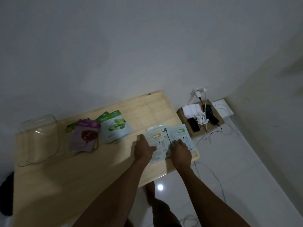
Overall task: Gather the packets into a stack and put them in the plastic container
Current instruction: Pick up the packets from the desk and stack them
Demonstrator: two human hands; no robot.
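I see my left hand (144,150) and right hand (180,150) pressing flat, fingers spread, on white packets (157,140) near the table (65,177) edge. Coloured packets (100,133) lie between them and the container (38,140). A box (200,118) of cables stands just beyond.

**Both hands flat on two pale packets at the desk's right end**

On the wooden desk (91,161), the left hand (144,150) presses on a white packet with a yellow label (155,141); the right hand (180,152) lies on its neighbour, a packet with a green label (180,135), at 3 o'clock of the first. Their edges touch or overlap. Fingers of both hands are spread, not curled. Toward 9 o'clock sit a green-printed packet pile (116,128) and a purple packet pile (85,136), just beside each other. At the desk's far left stands a clear plastic container (39,140). Beyond the desk, at 2 o'clock, a cardboard box (200,118) carries dark devices and cables.
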